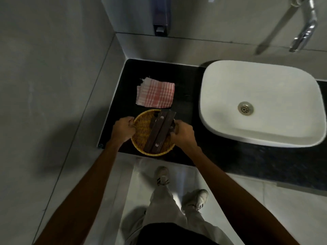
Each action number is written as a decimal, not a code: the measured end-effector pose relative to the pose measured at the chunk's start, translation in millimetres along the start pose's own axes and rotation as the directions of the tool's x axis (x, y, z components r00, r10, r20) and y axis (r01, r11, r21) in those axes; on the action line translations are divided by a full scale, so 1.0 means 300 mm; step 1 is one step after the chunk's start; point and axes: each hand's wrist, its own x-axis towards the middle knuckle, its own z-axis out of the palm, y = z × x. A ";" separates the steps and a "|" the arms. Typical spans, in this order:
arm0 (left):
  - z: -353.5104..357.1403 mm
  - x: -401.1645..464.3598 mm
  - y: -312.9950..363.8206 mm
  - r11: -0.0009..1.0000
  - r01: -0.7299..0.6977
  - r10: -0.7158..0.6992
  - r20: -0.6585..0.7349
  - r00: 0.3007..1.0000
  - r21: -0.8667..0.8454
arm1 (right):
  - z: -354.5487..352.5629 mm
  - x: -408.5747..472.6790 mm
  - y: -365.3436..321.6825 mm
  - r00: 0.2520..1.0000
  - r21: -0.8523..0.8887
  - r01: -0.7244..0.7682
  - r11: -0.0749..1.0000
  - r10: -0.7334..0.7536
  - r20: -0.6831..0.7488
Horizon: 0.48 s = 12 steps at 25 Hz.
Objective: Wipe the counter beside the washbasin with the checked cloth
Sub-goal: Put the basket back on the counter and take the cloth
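No legible txt; small hexagon logos on dark boxes (pixel 159 131), unreadable.

Bare forearms, no sleeves; a black top (pixel 169 234), pale beige trousers (pixel 164 206), and light trainers (pixel 161 175) with dark side stripes.

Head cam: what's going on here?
A person stands at a dark counter left of the washbasin. The left hand and right hand grip opposite rims of a wicker basket holding two dark flat packets. The checked cloth lies folded behind the basket, untouched. No wiping has begun.
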 end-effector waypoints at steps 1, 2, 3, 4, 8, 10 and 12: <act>-0.011 0.049 -0.020 1.000 0.002 -0.002 0.040 0.999 -0.008 | 0.019 0.033 -0.014 0.999 -0.003 -0.028 1.000 0.028 0.033; -0.015 0.096 -0.046 1.000 0.013 -0.011 0.095 0.995 -0.027 | 0.036 0.064 -0.023 0.996 -0.035 -0.055 0.998 0.058 0.065; -0.015 0.128 -0.064 0.998 0.037 -0.027 0.156 0.987 -0.058 | 0.044 0.084 -0.023 0.994 -0.090 -0.083 0.992 0.089 0.064; -0.016 0.154 -0.076 0.994 0.056 -0.037 0.194 0.980 -0.094 | 0.043 0.103 -0.019 0.994 -0.132 -0.104 0.986 0.108 0.020; -0.032 0.332 0.017 0.959 0.081 -0.074 0.035 0.997 -0.271 | 0.005 0.297 -0.065 0.948 0.071 -0.222 0.972 0.233 -0.219; -0.025 0.444 0.138 0.933 0.161 -0.151 0.057 0.987 -0.322 | -0.002 0.441 -0.114 0.919 0.243 -0.319 0.916 0.361 -0.155; -0.004 0.515 0.254 0.924 0.266 -0.253 0.083 0.964 -0.275 | 0.017 0.572 -0.153 0.907 0.302 -0.353 0.886 0.403 -0.122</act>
